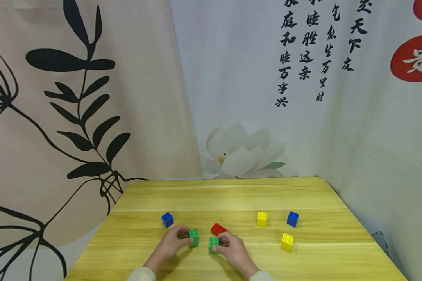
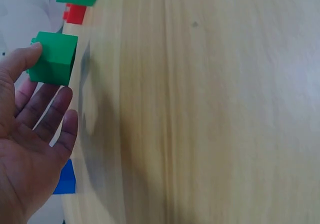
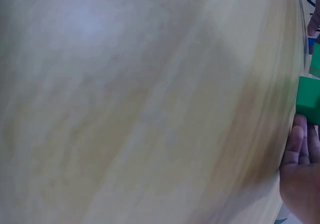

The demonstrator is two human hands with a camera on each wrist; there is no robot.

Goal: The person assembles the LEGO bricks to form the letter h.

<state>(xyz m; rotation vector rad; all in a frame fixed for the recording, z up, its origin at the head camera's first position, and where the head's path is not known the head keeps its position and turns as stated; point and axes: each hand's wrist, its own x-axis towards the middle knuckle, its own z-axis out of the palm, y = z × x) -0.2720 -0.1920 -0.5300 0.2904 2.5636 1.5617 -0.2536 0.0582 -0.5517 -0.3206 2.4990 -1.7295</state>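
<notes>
Between thumb and fingers my left hand (image 1: 173,242) pinches a green toy brick (image 1: 194,238), its studs facing up. In the left wrist view this green brick (image 2: 54,59) shows with the thumb on one side and the fingers beneath. My right hand (image 1: 233,249) pinches a second green brick (image 1: 213,245), studs up as well, a short gap to the right of the first. Just behind the right hand lies a red brick (image 1: 218,228), partly covered by its fingers. A blue brick (image 1: 167,219) stands beyond the left hand.
On the right side of the wooden table (image 1: 232,195) are a yellow brick (image 1: 261,219), a second yellow brick (image 1: 286,242) nearer the front, and a blue brick (image 1: 292,219). A printed curtain (image 1: 232,97) hangs behind the table's back edge.
</notes>
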